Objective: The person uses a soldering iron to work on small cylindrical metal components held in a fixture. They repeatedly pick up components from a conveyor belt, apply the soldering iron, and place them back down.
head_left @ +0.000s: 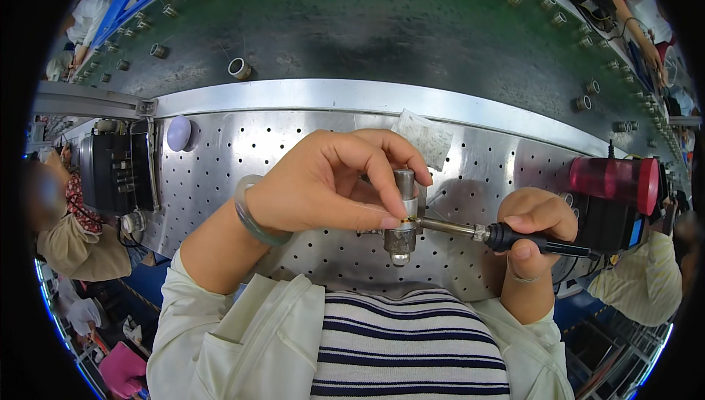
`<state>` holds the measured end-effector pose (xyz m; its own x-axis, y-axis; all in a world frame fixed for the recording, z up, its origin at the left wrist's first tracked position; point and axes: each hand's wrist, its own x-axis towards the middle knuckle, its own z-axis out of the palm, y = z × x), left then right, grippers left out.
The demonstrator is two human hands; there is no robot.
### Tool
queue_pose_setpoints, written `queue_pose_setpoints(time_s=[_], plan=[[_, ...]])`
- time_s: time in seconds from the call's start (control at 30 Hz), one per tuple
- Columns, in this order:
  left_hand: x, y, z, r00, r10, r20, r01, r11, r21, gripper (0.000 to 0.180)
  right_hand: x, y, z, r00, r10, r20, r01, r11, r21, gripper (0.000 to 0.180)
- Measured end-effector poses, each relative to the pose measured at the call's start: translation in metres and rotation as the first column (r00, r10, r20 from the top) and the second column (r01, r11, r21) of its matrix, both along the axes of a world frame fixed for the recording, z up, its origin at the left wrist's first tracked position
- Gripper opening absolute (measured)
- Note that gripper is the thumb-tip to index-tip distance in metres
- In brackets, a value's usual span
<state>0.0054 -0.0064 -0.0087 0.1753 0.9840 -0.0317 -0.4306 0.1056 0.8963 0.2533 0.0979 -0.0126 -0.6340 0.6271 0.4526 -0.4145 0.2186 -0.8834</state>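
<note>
My right hand [540,227] grips a soldering iron [507,238] by its black handle. The iron's metal tip points left and meets a small cylindrical metal part on an upright steel holder [402,240] in front of my chest. My left hand [334,183], with a pale bangle at the wrist, reaches over from the left. Its thumb and forefinger are pinched together at the same part, close to the iron's tip. A faint thin line runs by the thumb; what the fingers hold is too small to tell. Behind the holder lies a greyish pad [426,135].
A perforated metal worktop [308,260] lies under my hands. Beyond its raised metal edge, a dark green belt [352,33] carries several small metal cylinders [239,69]. A lilac knob-shaped object [178,133] and black device [110,168] are left; a red cylinder [613,183] is right. People sit on both sides.
</note>
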Motion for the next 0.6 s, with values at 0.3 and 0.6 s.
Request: queue_pose_setpoints(time_s=[0.3, 0.6], plan=[[-0.0009, 0.0004, -0.0001, 1.000, -0.012, -0.013, 0.012, 1.000, -0.004, 0.016, -0.0010, 0.0020, -0.0013, 0.999, 0.037, -0.034, -0.037, 0.999, 0.004, 0.023], [-0.0022, 0.0014, -0.0016, 0.999, -0.029, -0.017, 0.029, 0.999, 0.015, 0.016, -0.0011, 0.0039, -0.0024, 0.998, 0.053, -0.029, -0.051, 0.998, 0.042, 0.024]])
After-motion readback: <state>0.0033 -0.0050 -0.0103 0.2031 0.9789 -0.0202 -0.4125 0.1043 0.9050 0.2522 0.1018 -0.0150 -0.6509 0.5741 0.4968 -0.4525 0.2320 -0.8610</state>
